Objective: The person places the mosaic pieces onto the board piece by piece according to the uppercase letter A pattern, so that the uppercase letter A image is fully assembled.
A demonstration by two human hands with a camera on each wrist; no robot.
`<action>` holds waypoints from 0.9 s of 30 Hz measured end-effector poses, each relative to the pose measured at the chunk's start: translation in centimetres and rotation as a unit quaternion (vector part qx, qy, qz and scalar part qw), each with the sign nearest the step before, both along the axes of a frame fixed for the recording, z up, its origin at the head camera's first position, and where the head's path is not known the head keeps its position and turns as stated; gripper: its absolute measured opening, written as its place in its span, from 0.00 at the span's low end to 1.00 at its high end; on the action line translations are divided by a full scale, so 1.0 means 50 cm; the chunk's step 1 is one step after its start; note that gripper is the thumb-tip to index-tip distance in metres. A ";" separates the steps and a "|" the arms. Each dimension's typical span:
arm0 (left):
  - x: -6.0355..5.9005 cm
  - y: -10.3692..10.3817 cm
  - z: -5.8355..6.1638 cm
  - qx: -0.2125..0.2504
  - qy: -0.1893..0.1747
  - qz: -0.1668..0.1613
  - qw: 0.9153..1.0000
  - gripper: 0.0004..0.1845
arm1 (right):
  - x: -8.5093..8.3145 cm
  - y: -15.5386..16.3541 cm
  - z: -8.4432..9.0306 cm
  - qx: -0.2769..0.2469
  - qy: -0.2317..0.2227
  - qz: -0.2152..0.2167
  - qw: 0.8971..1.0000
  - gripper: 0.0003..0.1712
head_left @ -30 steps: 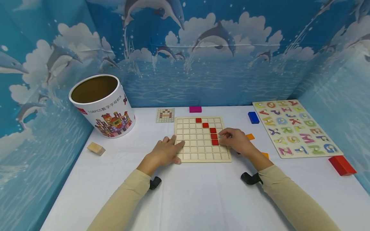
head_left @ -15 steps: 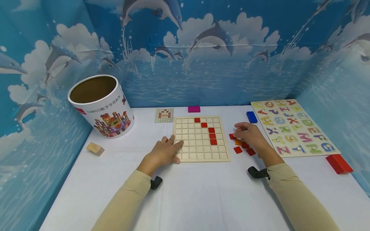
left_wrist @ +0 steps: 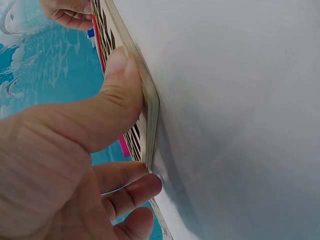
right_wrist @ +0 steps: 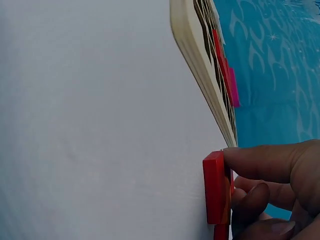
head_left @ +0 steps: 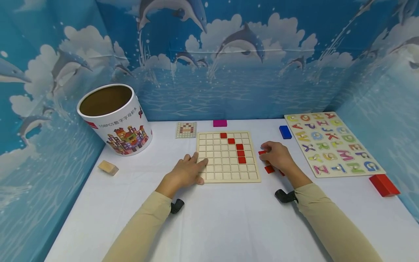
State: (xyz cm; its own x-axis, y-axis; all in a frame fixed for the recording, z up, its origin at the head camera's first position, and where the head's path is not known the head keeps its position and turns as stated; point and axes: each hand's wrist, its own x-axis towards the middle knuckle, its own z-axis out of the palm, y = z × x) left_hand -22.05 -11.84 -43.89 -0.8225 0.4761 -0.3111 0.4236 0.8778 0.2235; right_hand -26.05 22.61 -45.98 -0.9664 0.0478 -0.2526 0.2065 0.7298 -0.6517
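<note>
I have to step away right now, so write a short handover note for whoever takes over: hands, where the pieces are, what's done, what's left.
Left hand: fingers flat on the left edge of the wooden grid board, thumb pressed on its rim, steadying it.
Right hand: pinching a red tile on the white table, just right of the board.
Other loose red tiles lie beside that hand.
Done: five red tiles sit in the grid, stepping down diagonally from the top row, then straight down.
Left: most cells are bare. The small pattern card behind the board probably shows the design, too small to read.
</note>
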 end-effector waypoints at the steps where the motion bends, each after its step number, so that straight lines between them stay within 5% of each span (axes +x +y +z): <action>1: 0.000 0.000 0.000 0.000 0.001 -0.001 1.000 0.44 | 0.000 -0.001 0.001 0.000 0.000 0.000 1.000 0.28; 15: -0.002 0.002 0.001 -0.001 -0.001 0.002 1.000 0.45 | -0.007 0.006 -0.001 0.014 0.006 0.018 1.000 0.20; 21: 0.003 0.004 0.002 -0.001 -0.002 0.001 1.000 0.45 | -0.027 0.017 -0.004 -0.075 0.016 0.015 0.997 0.21; 27: 0.001 0.005 -0.002 -0.010 -0.002 0.000 1.000 0.46 | -0.065 -0.008 0.006 -0.189 0.003 0.010 0.982 0.23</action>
